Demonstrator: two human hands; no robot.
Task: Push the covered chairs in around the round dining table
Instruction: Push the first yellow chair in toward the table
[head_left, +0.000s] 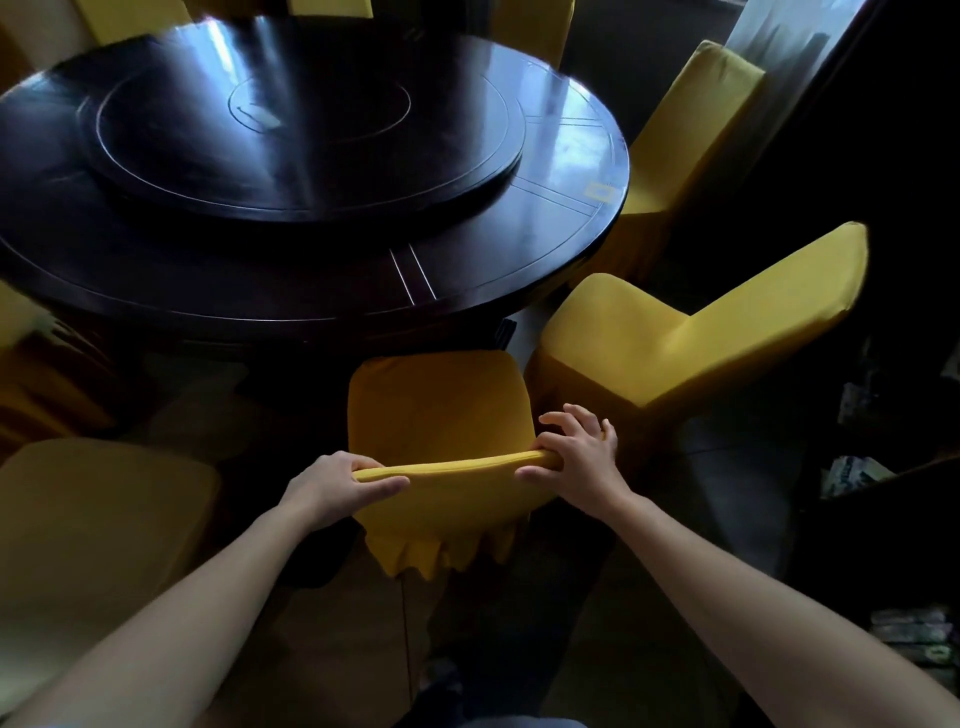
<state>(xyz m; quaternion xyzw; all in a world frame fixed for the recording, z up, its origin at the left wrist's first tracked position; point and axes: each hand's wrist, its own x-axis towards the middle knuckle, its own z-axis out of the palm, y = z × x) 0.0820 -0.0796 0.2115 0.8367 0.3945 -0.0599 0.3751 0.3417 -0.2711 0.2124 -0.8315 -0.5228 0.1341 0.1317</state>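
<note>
A chair in a yellow cover (439, 415) stands right in front of me, its seat front close to the rim of the dark round table (322, 306). My left hand (337, 486) grips the left end of its top rail. My right hand (576, 449) rests on the right end of the rail, thumb under it and fingers spread loosely over the top. To the right, a second yellow covered chair (675, 332) stands angled, apart from the table. A third covered chair (691, 140) stands further back on the right, at the table's edge.
A raised round turntable (306, 124) sits on the tabletop. Another yellow covered seat (93, 499) is at my lower left, and more yellow chair backs (332, 6) show beyond the table. Dark furniture and stacked items (909, 629) fill the right side. A pale curtain (779, 36) hangs at upper right.
</note>
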